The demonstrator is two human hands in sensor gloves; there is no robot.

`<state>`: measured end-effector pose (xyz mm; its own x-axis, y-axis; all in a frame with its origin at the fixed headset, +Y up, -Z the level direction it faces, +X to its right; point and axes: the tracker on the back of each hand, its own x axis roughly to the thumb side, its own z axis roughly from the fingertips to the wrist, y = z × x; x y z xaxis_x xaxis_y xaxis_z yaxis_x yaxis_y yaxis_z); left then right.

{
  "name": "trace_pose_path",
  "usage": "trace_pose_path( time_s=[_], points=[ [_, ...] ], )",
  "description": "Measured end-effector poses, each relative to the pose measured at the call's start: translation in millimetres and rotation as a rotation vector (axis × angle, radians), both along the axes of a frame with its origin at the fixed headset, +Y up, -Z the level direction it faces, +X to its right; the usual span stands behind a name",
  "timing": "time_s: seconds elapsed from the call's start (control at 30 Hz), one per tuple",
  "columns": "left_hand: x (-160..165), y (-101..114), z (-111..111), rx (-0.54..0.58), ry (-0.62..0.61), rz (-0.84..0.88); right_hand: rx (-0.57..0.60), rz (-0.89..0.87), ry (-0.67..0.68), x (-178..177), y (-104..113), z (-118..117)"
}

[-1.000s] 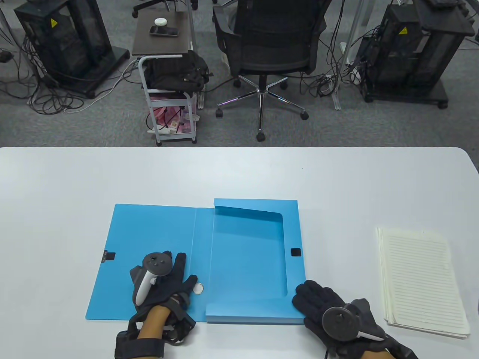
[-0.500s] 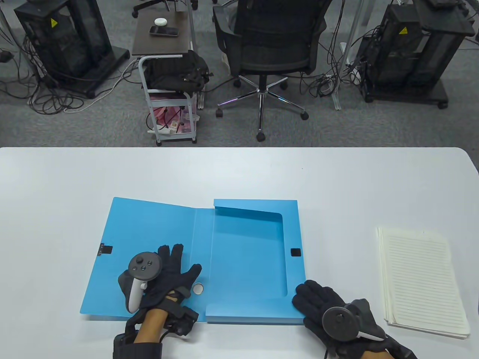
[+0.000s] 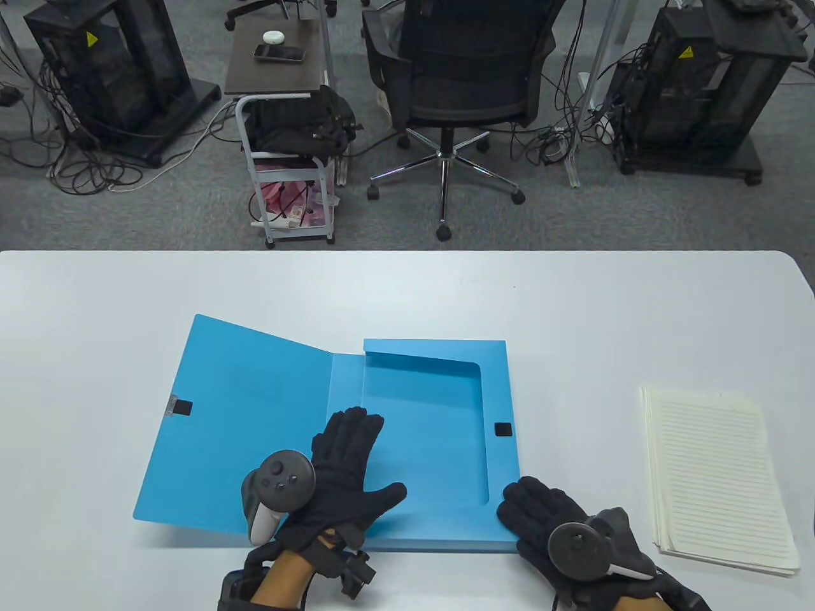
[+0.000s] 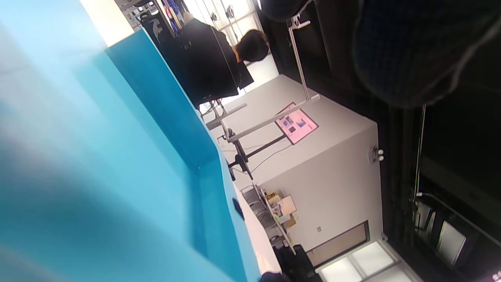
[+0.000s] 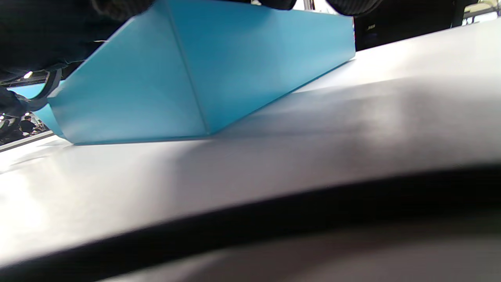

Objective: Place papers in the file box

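Note:
A blue file box (image 3: 439, 382) lies open on the white table (image 3: 407, 293), its lid (image 3: 235, 414) spread to the left with the far corner lifted off the table. My left hand (image 3: 347, 464) lies flat, fingers spread, over the spine and the near left part of the tray. My right hand (image 3: 547, 515) rests with its fingers on the box's near right corner, which fills the right wrist view (image 5: 203, 66). A stack of lined papers (image 3: 716, 477) lies at the right, apart from both hands. The left wrist view shows the blue inside (image 4: 117, 164) up close.
The table's far edge borders a floor with an office chair (image 3: 458, 83), a small cart (image 3: 286, 127) and two black equipment racks (image 3: 108, 70). The papers lie close to the table's right edge.
My left hand moved right from the lid onto the spine and tray. The lid, freed, has risen at its left side. The right hand and the papers have not moved.

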<state>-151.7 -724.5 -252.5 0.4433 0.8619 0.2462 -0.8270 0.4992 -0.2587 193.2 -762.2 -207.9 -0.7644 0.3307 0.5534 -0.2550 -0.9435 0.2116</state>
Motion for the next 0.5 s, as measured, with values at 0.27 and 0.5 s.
trace_pose_path(
  time_s=[0.27, 0.5],
  points=[
    [-6, -4, -5, -0.052, 0.019, 0.020, 0.298, 0.207, -0.340, 71, 117, -49],
    [-10, -7, -7, -0.062, 0.047, 0.014, -0.062, 0.526, -0.649, 173, 83, -156]
  ],
)
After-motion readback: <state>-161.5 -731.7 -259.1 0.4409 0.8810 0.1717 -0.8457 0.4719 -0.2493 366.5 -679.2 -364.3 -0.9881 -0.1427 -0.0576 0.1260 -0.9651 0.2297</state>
